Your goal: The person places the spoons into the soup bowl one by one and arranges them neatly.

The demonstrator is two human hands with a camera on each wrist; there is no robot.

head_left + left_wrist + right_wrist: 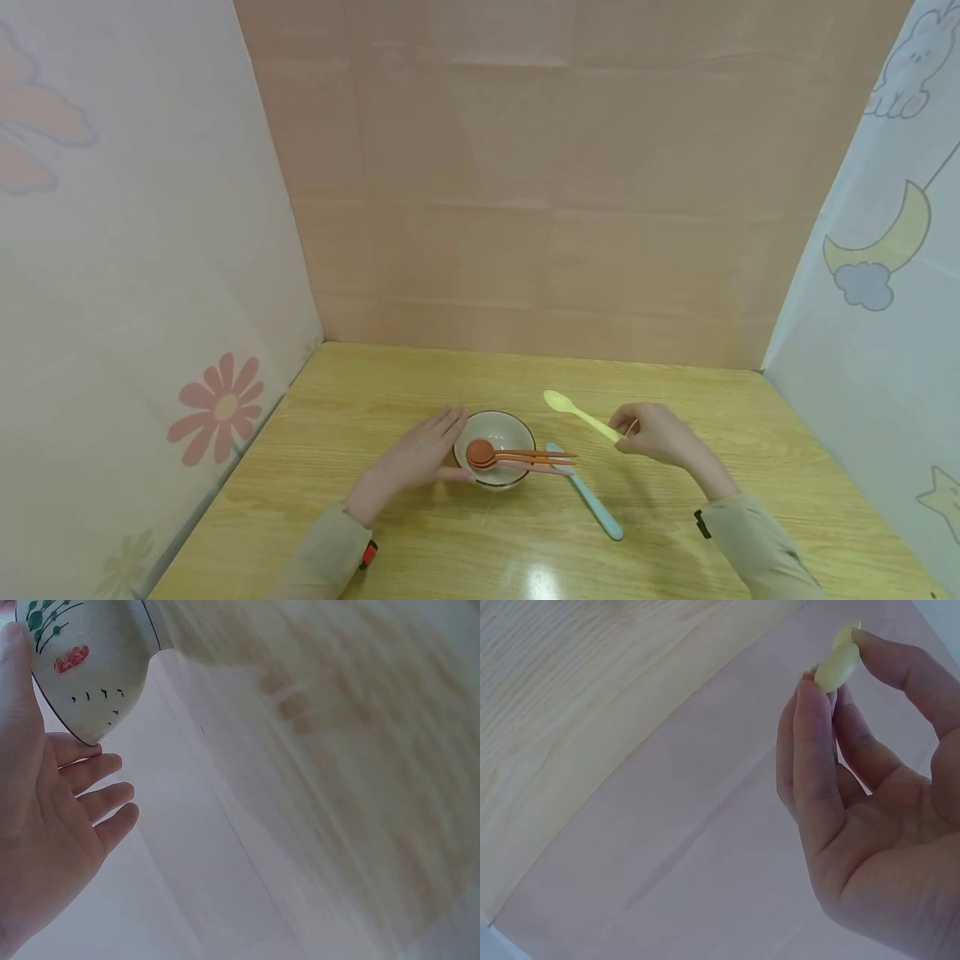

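Note:
A cream bowl with a dark rim stands on the table, and spoons in red, orange and pink lie in it with their handles over its right side. My left hand touches the bowl's left side, fingers mostly straight along the far side and thumb at the near side. In the left wrist view, the bowl's painted outer wall shows beside the fingers. My right hand pinches a yellow spoon by its handle end, above the table to the right, its head pointing far left.
A light-blue utensil lies on the wooden table right of the bowl, its far end partly behind the spoon handles. A brown sheet closes the back; pale printed sheets stand at both sides.

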